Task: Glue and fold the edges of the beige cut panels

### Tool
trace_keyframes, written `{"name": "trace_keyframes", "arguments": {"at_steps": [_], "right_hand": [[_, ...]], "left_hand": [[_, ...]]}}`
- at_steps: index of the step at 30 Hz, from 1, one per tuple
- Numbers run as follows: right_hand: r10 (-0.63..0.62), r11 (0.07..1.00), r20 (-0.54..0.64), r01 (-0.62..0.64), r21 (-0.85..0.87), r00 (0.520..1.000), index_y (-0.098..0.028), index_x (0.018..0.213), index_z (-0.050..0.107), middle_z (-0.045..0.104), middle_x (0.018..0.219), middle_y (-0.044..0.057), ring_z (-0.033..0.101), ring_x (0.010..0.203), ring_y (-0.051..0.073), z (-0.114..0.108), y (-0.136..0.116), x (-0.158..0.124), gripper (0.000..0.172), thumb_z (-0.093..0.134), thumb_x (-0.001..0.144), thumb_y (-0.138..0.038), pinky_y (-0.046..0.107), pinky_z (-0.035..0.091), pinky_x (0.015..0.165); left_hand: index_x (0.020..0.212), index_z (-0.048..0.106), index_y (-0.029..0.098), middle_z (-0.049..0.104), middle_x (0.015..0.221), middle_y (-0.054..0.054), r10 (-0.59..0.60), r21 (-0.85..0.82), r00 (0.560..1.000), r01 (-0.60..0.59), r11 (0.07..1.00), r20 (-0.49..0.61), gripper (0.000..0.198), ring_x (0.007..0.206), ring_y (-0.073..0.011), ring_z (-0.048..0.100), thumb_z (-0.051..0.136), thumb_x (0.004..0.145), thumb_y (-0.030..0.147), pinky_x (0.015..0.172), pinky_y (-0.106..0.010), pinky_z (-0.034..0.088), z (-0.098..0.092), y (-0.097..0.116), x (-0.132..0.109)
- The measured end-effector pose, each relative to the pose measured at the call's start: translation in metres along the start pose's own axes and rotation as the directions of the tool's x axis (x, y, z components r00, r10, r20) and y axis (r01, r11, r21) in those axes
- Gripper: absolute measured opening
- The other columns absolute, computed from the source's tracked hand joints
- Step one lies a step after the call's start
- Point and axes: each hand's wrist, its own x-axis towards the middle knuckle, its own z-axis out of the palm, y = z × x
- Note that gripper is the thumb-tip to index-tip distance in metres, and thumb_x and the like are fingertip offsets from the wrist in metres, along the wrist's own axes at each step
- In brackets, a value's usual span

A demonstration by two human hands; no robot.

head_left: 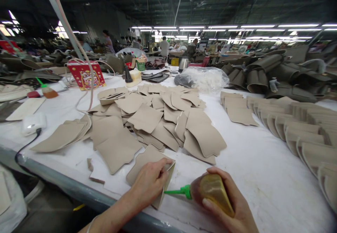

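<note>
My left hand (151, 182) pinches a folded beige cut piece (143, 161) at the near edge of the white table (252, 169), lifting its edge. My right hand (231, 205) grips a brownish glue bottle (210, 191) with a green nozzle (176, 191). The nozzle tip points left at the piece's raised edge, close to my left fingers. Beyond them lies a loose heap of the same beige pieces (158, 117).
Overlapping rows of beige pieces (297, 124) fill the table's right side. A clear plastic bag (202, 78), a red paper bag (85, 75), a brush (47, 90) and a white corded device (33, 122) lie around. Dark folded material (265, 75) is stacked behind. People work farther back.
</note>
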Motion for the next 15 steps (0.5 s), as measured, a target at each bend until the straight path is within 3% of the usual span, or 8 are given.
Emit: {"name": "trace_keyframes", "arguments": {"at_steps": [3,8,13,15], "right_hand": [[-0.046,0.997,0.09,0.04,0.068,0.995,-0.03,0.114,0.053,0.061,0.101,-0.002,0.062,0.083,0.023,-0.001,0.0009,-0.0008,0.048,0.071,0.073,-0.049,0.027,0.047,0.073],[-0.039,0.999,0.03,0.039,0.001,0.999,-0.025,0.113,0.055,0.059,0.109,0.003,0.058,0.096,0.026,-0.0044,0.0038,0.0017,0.049,0.074,0.072,-0.044,0.028,0.045,0.084],[-0.111,0.989,0.144,0.095,0.116,0.983,-0.028,0.114,0.053,0.059,0.105,0.002,0.06,0.089,0.024,-0.0037,0.0064,0.0007,0.049,0.074,0.073,-0.045,0.028,0.048,0.077],[-0.095,0.992,0.12,0.084,0.092,0.988,-0.027,0.114,0.053,0.058,0.107,0.003,0.06,0.091,0.025,-0.004,0.0067,0.0028,0.049,0.074,0.073,-0.044,0.028,0.047,0.078]], "left_hand": [[0.113,0.06,0.027,0.055,0.063,0.005,-0.003,0.007,1.0,0.003,1.0,-0.001,0.037,0.061,-0.0144,0.053,0.044,0.081,0.015,0.059,-0.023,0.033,-0.0003,0.0006,-0.0001],[0.113,0.06,0.026,0.054,0.062,0.005,0.008,-0.003,1.0,-0.008,1.0,0.0,0.038,0.061,-0.0144,0.053,0.043,0.081,0.014,0.06,-0.023,0.032,-0.0011,0.0005,-0.0015],[0.113,0.059,0.026,0.054,0.063,0.005,0.001,-0.004,1.0,-0.001,1.0,0.004,0.037,0.061,-0.0142,0.053,0.044,0.082,0.015,0.06,-0.022,0.032,-0.0002,0.0007,-0.0008],[0.113,0.06,0.026,0.055,0.063,0.005,-0.001,0.001,1.0,0.001,1.0,0.007,0.037,0.061,-0.0143,0.053,0.044,0.082,0.015,0.06,-0.023,0.032,-0.0001,0.0006,-0.0009]]}}
